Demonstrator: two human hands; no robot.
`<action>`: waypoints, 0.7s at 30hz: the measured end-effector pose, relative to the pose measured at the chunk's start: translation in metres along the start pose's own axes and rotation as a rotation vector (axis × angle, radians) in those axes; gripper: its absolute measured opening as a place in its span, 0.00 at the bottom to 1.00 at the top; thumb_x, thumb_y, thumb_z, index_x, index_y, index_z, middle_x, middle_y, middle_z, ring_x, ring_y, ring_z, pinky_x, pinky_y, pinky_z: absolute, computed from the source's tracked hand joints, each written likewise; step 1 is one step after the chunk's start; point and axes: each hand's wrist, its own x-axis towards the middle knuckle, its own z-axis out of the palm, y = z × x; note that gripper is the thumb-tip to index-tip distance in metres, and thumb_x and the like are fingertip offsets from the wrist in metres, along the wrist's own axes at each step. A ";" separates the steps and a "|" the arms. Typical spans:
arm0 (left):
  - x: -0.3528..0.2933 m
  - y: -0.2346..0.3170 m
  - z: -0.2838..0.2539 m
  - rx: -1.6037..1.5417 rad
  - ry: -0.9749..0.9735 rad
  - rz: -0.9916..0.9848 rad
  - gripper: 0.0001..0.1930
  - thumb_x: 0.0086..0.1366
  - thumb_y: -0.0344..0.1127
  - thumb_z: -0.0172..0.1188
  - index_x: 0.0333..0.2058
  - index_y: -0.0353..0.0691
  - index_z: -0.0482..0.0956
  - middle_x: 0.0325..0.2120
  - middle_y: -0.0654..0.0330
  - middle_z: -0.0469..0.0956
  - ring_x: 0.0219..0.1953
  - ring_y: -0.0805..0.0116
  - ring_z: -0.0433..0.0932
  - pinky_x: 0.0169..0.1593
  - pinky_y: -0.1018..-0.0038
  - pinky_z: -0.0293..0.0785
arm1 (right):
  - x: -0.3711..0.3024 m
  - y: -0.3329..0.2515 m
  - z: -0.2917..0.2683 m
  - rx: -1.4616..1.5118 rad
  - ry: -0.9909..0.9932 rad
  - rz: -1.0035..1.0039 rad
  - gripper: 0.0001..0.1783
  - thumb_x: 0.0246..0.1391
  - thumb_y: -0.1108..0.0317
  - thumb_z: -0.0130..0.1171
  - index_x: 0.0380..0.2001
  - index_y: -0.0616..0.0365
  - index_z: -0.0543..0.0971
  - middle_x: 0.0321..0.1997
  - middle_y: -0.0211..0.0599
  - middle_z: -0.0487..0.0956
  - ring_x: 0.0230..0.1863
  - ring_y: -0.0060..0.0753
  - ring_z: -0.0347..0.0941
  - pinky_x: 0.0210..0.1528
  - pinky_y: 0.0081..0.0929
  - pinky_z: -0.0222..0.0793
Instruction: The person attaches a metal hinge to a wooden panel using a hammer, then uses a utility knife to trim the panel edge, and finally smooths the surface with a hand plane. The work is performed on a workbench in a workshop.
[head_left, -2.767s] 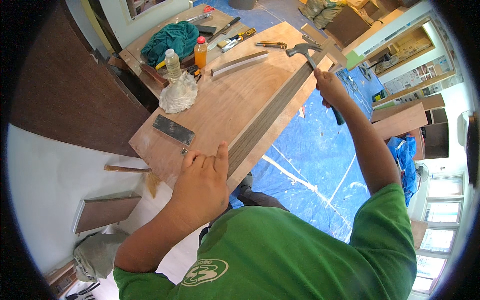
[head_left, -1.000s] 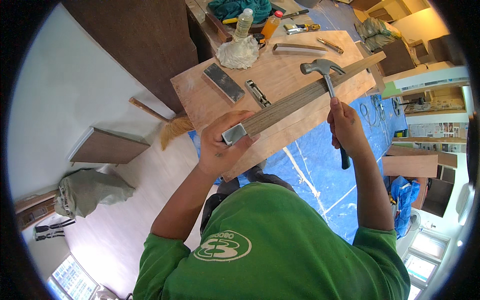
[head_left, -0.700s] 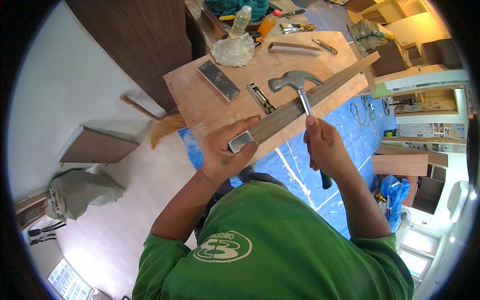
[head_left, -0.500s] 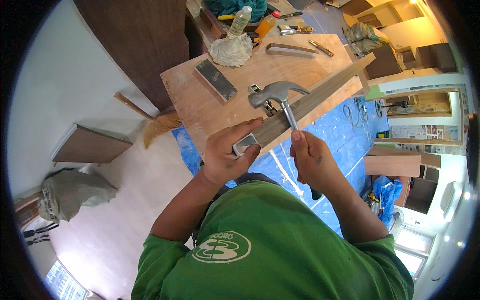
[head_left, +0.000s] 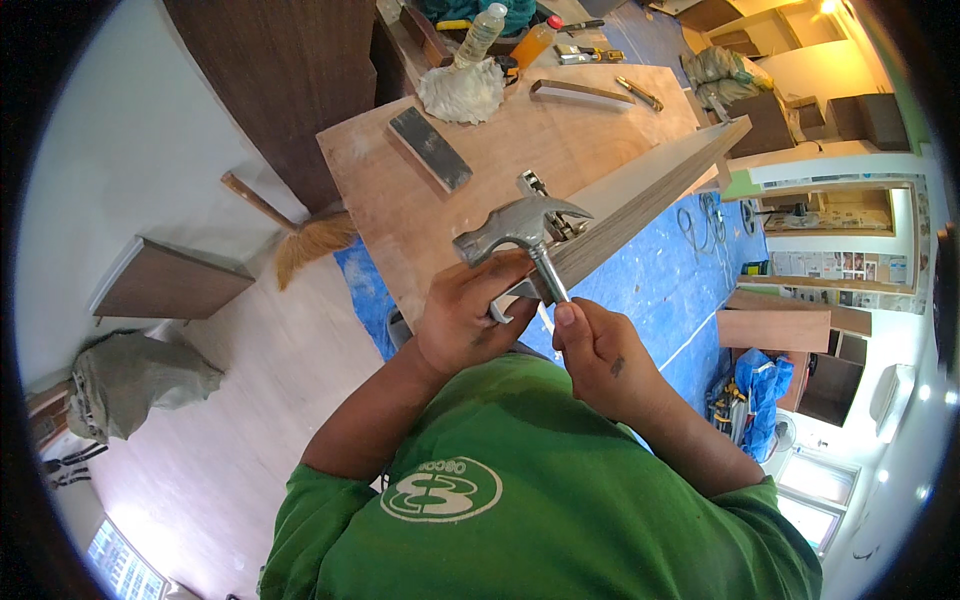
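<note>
My right hand [head_left: 607,362] is closed around a claw hammer [head_left: 512,228], its steel head raised in front of the panel's near end and over my left hand. A wood-grain panel [head_left: 655,203] slants away to the far right, tilted so its grey-brown edge and paler face show. My left hand [head_left: 465,312] grips its near end, fingers on one side and thumb on the other. A silvery metal channel [head_left: 505,303] sits at that end, partly covered by my fingers and the hammer. Just beyond the hammer head is a metal hinge [head_left: 533,183], partly hidden.
On the plywood worktop [head_left: 370,170] lie a black-faced sanding block [head_left: 430,148], a whitish cloth [head_left: 462,92], a narrow wood strip [head_left: 582,94] and a utility knife [head_left: 640,93]. Two bottles stand behind. A broom [head_left: 312,243] leans at left; blue sheeting [head_left: 655,300] covers the floor at right.
The hammer and my right hand have moved left and slightly down, toward my left hand. The panel has rolled, so more of its pale face shows. My grips remain closed.
</note>
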 end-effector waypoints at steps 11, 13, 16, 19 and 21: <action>0.001 0.012 0.003 0.033 0.006 0.009 0.25 0.54 0.23 0.69 0.53 0.37 0.82 0.47 0.48 0.85 0.48 0.52 0.86 0.50 0.65 0.80 | -0.005 0.004 0.000 -0.018 -0.031 -0.063 0.27 0.77 0.52 0.42 0.31 0.66 0.73 0.18 0.52 0.71 0.20 0.48 0.69 0.29 0.44 0.67; 0.000 0.014 0.003 0.018 -0.007 -0.032 0.25 0.55 0.23 0.69 0.54 0.37 0.83 0.48 0.48 0.85 0.49 0.53 0.85 0.52 0.65 0.79 | -0.006 0.003 -0.002 -0.003 -0.051 -0.056 0.27 0.77 0.52 0.42 0.32 0.65 0.74 0.18 0.51 0.72 0.20 0.47 0.70 0.29 0.43 0.68; -0.001 0.014 0.004 0.007 -0.004 -0.048 0.24 0.56 0.24 0.69 0.54 0.37 0.83 0.48 0.48 0.85 0.49 0.54 0.85 0.52 0.65 0.78 | -0.006 0.003 -0.003 0.006 -0.063 -0.052 0.28 0.77 0.50 0.42 0.32 0.65 0.74 0.19 0.49 0.73 0.21 0.46 0.70 0.30 0.42 0.68; 0.000 0.014 0.004 0.031 0.011 -0.018 0.24 0.56 0.25 0.69 0.54 0.37 0.83 0.47 0.49 0.85 0.48 0.55 0.85 0.52 0.66 0.78 | -0.005 0.002 -0.005 0.007 -0.074 -0.071 0.28 0.76 0.50 0.43 0.32 0.65 0.74 0.19 0.48 0.72 0.22 0.43 0.71 0.30 0.42 0.68; 0.000 0.013 0.004 0.058 0.025 -0.016 0.23 0.56 0.26 0.70 0.53 0.37 0.83 0.46 0.49 0.85 0.47 0.55 0.85 0.51 0.66 0.79 | -0.004 0.006 -0.009 0.039 -0.092 -0.077 0.25 0.76 0.52 0.45 0.33 0.65 0.74 0.19 0.45 0.73 0.22 0.38 0.71 0.30 0.38 0.69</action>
